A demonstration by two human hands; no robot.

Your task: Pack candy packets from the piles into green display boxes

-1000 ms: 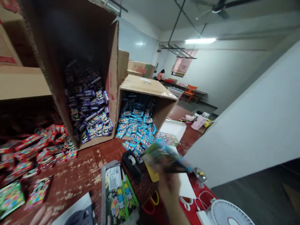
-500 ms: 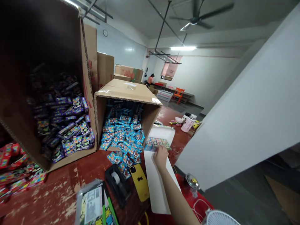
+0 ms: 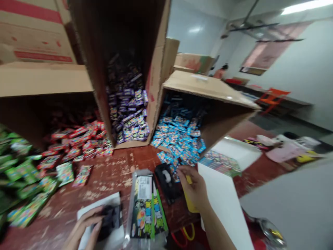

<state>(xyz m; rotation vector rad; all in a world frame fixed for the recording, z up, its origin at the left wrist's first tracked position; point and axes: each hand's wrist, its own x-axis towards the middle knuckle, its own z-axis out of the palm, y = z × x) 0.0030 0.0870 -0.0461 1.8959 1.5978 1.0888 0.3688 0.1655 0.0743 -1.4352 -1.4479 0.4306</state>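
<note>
My right hand [image 3: 194, 187] hovers over the yellow phone [image 3: 189, 203] beside the black tape dispenser [image 3: 166, 180]. Its fingers are curled and blurred, and nothing shows in them. At the bottom left my left hand [image 3: 87, 227] rests on a dark object [image 3: 109, 220] that lies on a white sheet [image 3: 104, 208]. A long clear packet with green printing [image 3: 147, 208] lies between the two hands. A stack of colourful small packs [image 3: 221, 163] sits on the white board [image 3: 223, 198] to the right of my right hand.
Tipped cardboard boxes spill small packs onto the worn red table [image 3: 114, 173]: blue [image 3: 179, 139], purple [image 3: 128, 111], red [image 3: 75, 142] and green [image 3: 23, 177] at the far left. A person [image 3: 221, 71] is at a far table near an orange chair [image 3: 273, 97].
The camera swung left and down. My right hand pulled back from the colourful pack stack to above the yellow phone. My left hand came into view on the dark object.
</note>
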